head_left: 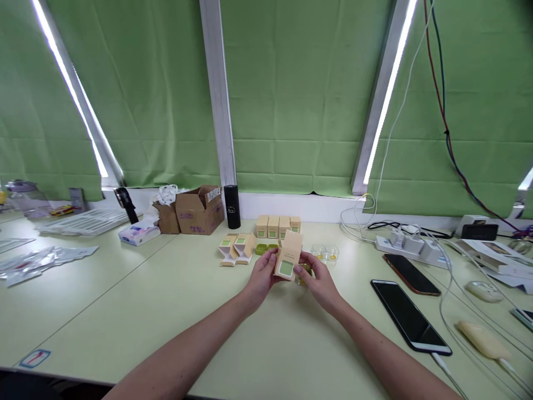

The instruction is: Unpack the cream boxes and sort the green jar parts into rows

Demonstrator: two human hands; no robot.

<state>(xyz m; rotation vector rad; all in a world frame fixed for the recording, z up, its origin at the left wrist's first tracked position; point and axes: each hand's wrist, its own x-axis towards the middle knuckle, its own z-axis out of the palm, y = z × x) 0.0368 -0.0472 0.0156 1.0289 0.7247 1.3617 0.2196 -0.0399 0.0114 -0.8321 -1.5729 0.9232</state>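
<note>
A small tan cardboard box [291, 250] with a green label or window is tilted up between my two hands. My left hand [262, 275] is closed around its left side. The fingers of my right hand [320, 278] are bent at its right edge, with the thumb near the lower corner. A yellow-green piece [306, 270] shows between those fingers; whether it is gripped or lies behind them is unclear. Just beyond are small green containers [266, 248], two open-ended boxes [237, 248] and a clear tray [325, 254] with yellow contents.
A row of several closed tan boxes [272, 226] stands near the wall. A black cylinder [232, 206], a brown carton [200, 210] and a tissue pack [139, 233] are left. Phones [410, 315], a power strip [412, 250], a mouse [483, 290] and cables lie right.
</note>
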